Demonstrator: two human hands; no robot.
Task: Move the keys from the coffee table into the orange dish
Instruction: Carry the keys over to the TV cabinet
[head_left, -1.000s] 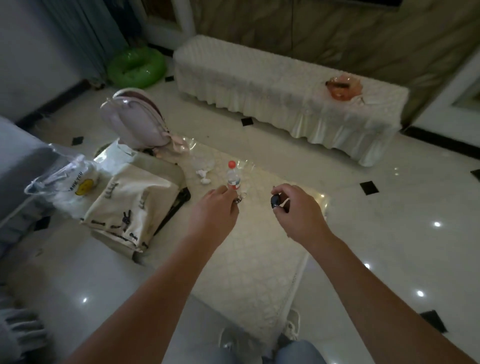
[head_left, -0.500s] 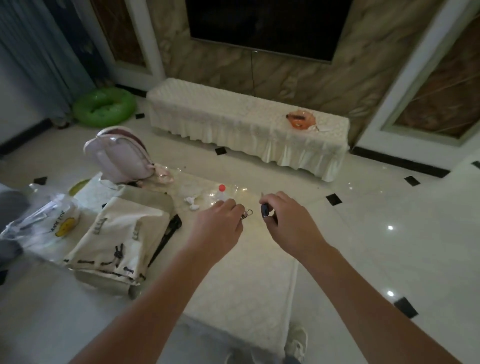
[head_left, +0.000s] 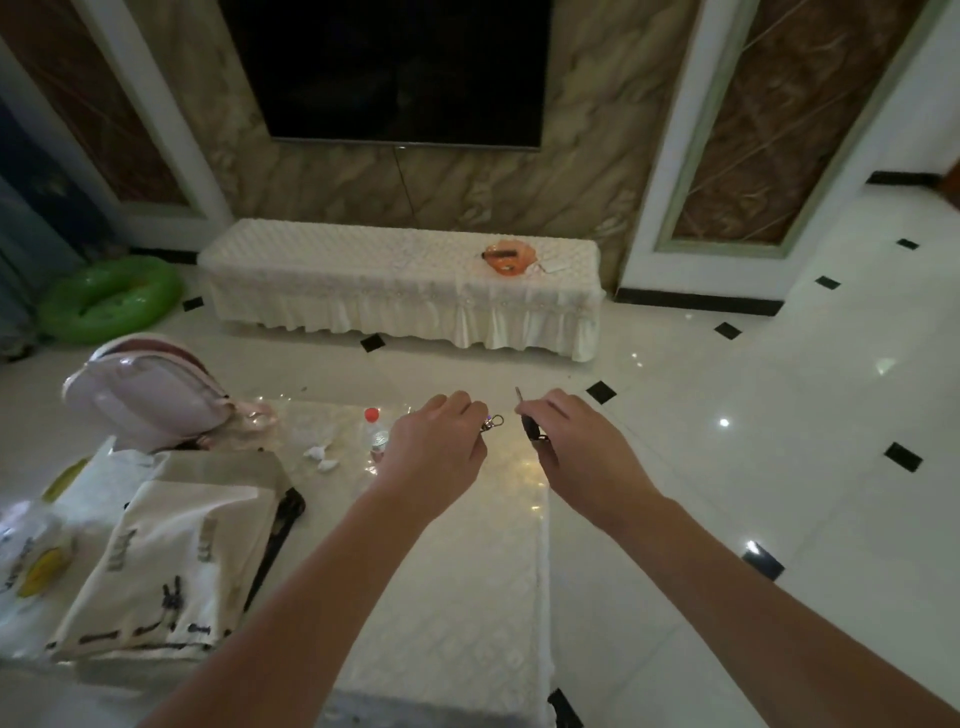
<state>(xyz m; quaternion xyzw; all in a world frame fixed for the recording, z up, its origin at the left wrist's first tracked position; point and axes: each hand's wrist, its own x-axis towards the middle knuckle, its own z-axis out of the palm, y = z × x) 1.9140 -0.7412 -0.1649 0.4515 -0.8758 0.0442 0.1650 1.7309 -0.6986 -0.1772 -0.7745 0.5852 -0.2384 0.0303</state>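
With the left hand (head_left: 436, 447) pinched on the key ring (head_left: 492, 422) and the right hand (head_left: 582, 447) clamped on the key fob (head_left: 531, 429) above the coffee table (head_left: 467, 597), keep both grips tight, walk to the orange dish (head_left: 508, 259) on the far bench (head_left: 363, 280).

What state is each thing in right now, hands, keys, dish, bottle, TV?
left hand: closed on a key clip
right hand: closed on a dark car key, blade up
orange dish: on the covered bench, something dark inside
bottle: upright, red cap on
TV: off

Keys (head_left: 529, 425) aloft; orange dish (head_left: 508, 258) far off
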